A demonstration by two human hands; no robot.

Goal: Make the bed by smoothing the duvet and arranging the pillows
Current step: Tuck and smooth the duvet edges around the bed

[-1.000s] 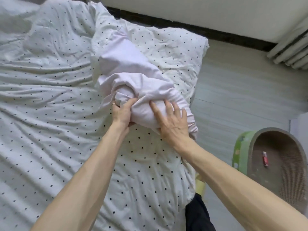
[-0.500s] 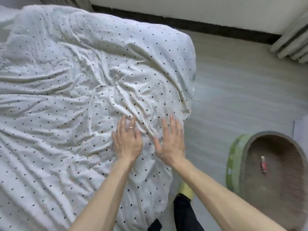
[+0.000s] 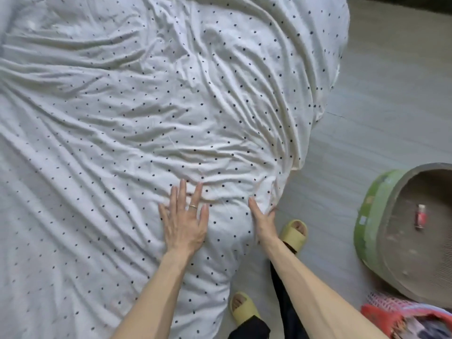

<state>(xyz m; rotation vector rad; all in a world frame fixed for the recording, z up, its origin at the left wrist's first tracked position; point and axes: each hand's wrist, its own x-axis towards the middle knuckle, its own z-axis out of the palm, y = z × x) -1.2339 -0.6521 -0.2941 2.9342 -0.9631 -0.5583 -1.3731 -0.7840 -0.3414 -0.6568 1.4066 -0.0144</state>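
Observation:
A white duvet (image 3: 137, 123) with small dark dots covers the bed and fills most of the view, creased in long folds. My left hand (image 3: 183, 221), wearing a ring, lies flat on it with fingers spread, near the bed's right edge. My right hand (image 3: 263, 217) rests at the duvet's hanging edge; its thumb lies on top and its fingers curl over the side, partly hidden. No pillow is in view.
Grey wood floor (image 3: 381, 113) runs along the bed's right side. A green-sided cardboard cat scratcher bowl (image 3: 367, 221) with a small red item (image 3: 421, 216) inside stands at the right. My feet in yellow slippers (image 3: 293, 232) stand by the bed. A red mesh bag (image 3: 403, 316) sits bottom right.
A second ago both hands held a bunched fold of the duvet; it has been flipped flat. Both hands then slid back toward me, and the right hand moved onto the duvet's edge.

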